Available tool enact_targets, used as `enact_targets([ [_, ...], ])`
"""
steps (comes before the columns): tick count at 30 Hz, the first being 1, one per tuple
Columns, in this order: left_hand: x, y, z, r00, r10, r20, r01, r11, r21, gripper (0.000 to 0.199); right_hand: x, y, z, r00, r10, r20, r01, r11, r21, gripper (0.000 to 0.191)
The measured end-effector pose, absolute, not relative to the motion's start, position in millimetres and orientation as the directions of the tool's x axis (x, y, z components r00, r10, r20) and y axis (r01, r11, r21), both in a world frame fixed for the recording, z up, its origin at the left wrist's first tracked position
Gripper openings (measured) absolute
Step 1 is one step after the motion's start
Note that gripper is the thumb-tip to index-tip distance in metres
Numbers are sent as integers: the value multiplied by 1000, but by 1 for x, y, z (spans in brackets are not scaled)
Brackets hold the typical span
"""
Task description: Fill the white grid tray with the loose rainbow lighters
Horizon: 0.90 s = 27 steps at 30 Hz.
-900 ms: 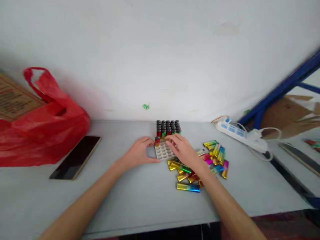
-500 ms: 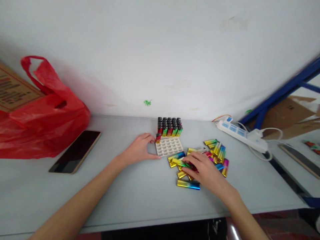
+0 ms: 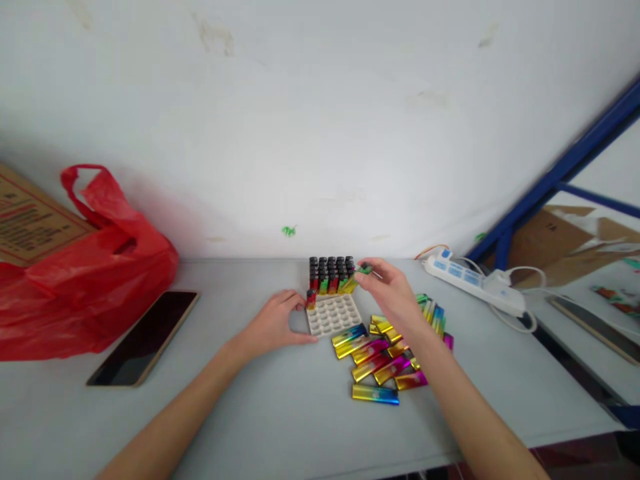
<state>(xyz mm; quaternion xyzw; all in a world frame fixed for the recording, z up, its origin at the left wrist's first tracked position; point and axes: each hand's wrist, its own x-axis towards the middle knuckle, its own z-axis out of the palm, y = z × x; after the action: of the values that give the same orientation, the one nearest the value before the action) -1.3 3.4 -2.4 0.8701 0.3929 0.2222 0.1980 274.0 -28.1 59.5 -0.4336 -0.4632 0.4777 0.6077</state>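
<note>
A white tray point(image 3: 334, 316) with rows of small hollows lies on the grey table. One red lighter point(image 3: 311, 299) stands upright at its back left corner. Behind the tray stand several lighters point(image 3: 333, 285) with black tops, in tight rows. My left hand point(image 3: 281, 320) rests at the tray's left edge, thumb and fingers apart, holding nothing. Between the fingertips of my right hand point(image 3: 383, 283) is a green and yellow lighter point(image 3: 356, 277), tilted, near the right end of the standing rows. Loose shiny metallic sleeves or casings point(image 3: 373, 363) lie piled below that hand.
To the left are a red plastic bag point(image 3: 115, 267), a cardboard box point(image 3: 35, 223) and a phone point(image 3: 145, 339). A white power strip point(image 3: 473, 280) with cables lies at the back right, beside a blue metal frame point(image 3: 530, 187).
My right hand has lifted from the pile and moved up and left to the standing rows with the green and yellow lighter. My left hand stays beside the tray. The view has tilted up slightly.
</note>
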Motion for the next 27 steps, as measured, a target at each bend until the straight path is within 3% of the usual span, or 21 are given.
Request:
enact_targets([
  [3,-2,3,-2,593,772,229,601,-613,513,62,264,-9,50,88,989,115,-260,135,-956,46],
  [8,-2,2,-1,594,775,216,605,-607,515,62,262,-16,42,12,973,230,-150,229,-962,44],
  [11,-1,2,-1,598,774,209,604,-607,516,63,265,-28,47,-60,973,223,-136,213,-967,41],
  [15,-1,2,0,593,779,202,610,-599,519,62,265,-37,42,-41,982,182,122,186,-975,44],
  [19,-1,1,2,593,781,197,615,-597,516,60,258,-43,35,4,966,258,416,233,-879,56],
  [23,0,0,4,588,785,196,616,-591,520,62,252,-46,34,17,961,275,521,226,-823,55],
  [27,0,1,3,588,785,192,620,-591,517,62,250,-45,31,11,956,293,535,241,-810,40],
])
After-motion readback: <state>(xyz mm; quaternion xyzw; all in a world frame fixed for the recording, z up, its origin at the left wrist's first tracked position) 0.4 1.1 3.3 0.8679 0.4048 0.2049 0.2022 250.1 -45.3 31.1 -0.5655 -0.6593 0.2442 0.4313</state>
